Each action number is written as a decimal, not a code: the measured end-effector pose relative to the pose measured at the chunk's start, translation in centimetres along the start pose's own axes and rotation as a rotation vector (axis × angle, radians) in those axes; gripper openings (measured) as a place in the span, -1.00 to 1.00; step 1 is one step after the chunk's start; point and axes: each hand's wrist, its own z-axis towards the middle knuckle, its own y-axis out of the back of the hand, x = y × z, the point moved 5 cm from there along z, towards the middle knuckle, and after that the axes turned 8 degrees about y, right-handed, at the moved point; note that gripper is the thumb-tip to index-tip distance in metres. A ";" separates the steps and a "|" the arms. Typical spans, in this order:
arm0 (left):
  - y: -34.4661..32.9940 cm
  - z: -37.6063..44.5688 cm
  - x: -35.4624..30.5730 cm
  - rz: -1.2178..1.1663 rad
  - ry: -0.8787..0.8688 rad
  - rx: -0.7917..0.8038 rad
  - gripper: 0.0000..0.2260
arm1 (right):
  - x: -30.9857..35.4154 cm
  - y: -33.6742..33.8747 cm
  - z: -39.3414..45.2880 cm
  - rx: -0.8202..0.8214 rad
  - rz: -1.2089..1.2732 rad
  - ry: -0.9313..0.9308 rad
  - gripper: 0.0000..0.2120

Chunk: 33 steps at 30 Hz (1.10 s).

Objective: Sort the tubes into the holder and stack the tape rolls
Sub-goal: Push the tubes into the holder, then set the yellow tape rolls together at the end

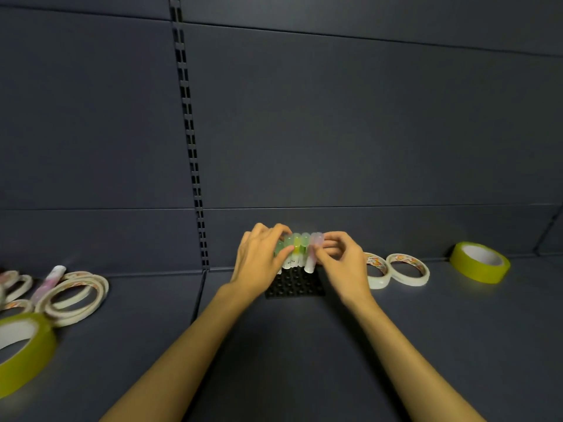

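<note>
A black holder with rows of round holes lies on the dark shelf in the middle. Several pastel tubes stand side by side along its far edge, green and yellow to pink. My left hand grips the green tubes at the left end of the row. My right hand pinches the pink tube at the right end. One more pink tube lies far left among thin white tape rolls. Two white tape rolls lie to the right.
A wide yellow-green tape roll sits at the far right near the back wall. Another yellow-green roll lies at the near left edge. The dark back panel with a slotted upright rises just behind the holder.
</note>
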 end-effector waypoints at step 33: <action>-1.6 -0.8 1.2 0.040 0.001 -0.044 -0.55 | -3.0 -3.3 0.3 0.206 -0.276 0.463 -0.87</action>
